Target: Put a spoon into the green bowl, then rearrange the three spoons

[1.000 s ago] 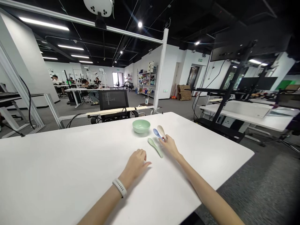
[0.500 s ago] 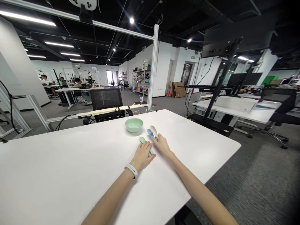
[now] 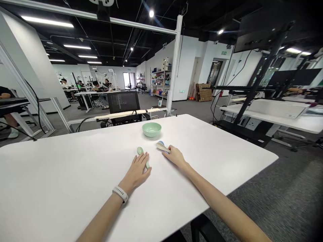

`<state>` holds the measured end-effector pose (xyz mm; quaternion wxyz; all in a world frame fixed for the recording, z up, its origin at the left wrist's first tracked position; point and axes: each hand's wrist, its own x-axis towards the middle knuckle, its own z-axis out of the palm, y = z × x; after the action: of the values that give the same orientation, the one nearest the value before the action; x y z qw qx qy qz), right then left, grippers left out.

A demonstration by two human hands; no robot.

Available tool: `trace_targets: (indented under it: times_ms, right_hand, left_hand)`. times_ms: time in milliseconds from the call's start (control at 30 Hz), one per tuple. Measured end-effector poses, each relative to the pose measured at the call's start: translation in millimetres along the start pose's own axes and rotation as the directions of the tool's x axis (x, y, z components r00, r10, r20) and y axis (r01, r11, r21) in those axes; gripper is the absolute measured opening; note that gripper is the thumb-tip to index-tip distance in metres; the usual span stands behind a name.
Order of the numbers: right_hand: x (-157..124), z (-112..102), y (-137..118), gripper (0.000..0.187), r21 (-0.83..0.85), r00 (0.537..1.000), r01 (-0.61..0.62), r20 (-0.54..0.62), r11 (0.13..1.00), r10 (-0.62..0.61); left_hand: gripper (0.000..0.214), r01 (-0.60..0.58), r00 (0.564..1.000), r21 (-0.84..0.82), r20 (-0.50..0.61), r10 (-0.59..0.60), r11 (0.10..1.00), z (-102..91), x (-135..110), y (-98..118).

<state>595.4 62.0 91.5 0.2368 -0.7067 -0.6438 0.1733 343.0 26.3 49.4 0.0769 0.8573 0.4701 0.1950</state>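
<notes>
A pale green bowl (image 3: 151,129) stands on the white table (image 3: 63,168), toward the far edge. My left hand (image 3: 136,171) lies with spread fingers across a pale green spoon (image 3: 140,151), hiding its middle. My right hand (image 3: 175,156) has its fingertips on the handle end of a cream spoon (image 3: 161,146), which points left. Beneath that spoon a blue spoon (image 3: 160,143) shows only as a small patch. The hands are close together, just below the bowl.
A white wristband (image 3: 120,194) circles my left wrist. Beyond the table's far edge stand a mesh-backed chair (image 3: 123,102), a padded bar (image 3: 126,114) and an aluminium frame upright (image 3: 174,64). Another white desk (image 3: 275,114) is at right; people work far back.
My left hand has moved onto the green spoon. The cream spoon has swung from pointing away to pointing left, now covering most of the blue spoon. The head view has shifted slightly.
</notes>
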Motion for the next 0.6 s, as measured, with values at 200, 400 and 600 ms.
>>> trace_targets:
  times_ms: [200,400,600]
  right_hand:
    - [1.3,-0.5,2.3,0.019,0.025,0.999,0.038,0.004,0.999,-0.038]
    - [0.7,0.5,-0.2,0.016,0.013,0.999,0.033,0.006,0.999,-0.033]
    - [-0.8,-2.3,-2.2,0.014,-0.01,1.0,0.024,0.017,1.0,-0.024]
  left_hand:
    - [0.066,0.01,0.999,-0.011,-0.046,-0.01,1.0,2.9,-3.4,2.3]
    - [0.068,0.035,0.999,-0.007,-0.038,-0.035,0.999,3.8,-3.6,5.0]
    - [0.069,0.06,0.998,-0.009,-0.033,-0.061,0.998,2.0,-3.0,8.8]
